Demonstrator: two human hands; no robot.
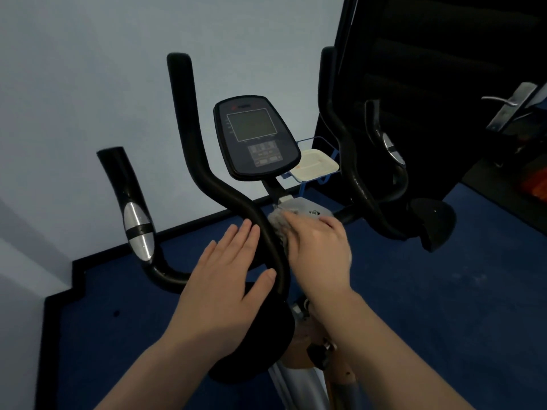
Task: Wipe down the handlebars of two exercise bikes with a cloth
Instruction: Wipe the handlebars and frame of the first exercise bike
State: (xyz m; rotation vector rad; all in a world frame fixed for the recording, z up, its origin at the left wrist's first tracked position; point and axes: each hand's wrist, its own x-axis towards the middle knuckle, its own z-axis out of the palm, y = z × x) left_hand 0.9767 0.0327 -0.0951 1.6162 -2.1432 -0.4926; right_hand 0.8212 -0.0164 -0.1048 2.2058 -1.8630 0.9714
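One exercise bike stands before me, with black curved handlebars. Its left inner bar (189,134) sweeps from upper left down to the centre. My left hand (233,270) lies flat with straight fingers against the lower bend of that bar. My right hand (319,250) holds a grey cloth (278,223) against the same bar near the stem clamp; the cloth is mostly hidden under the hand. The left outer grip (133,214) has a silver sensor pad. The right handlebar (355,173) rises at right.
A black console (254,137) with a screen sits above the stem. Behind it, a blue wire rack holds a white tray (313,165). A black door with a metal handle (509,110) stands at right. Blue carpet and a pale wall surround the bike.
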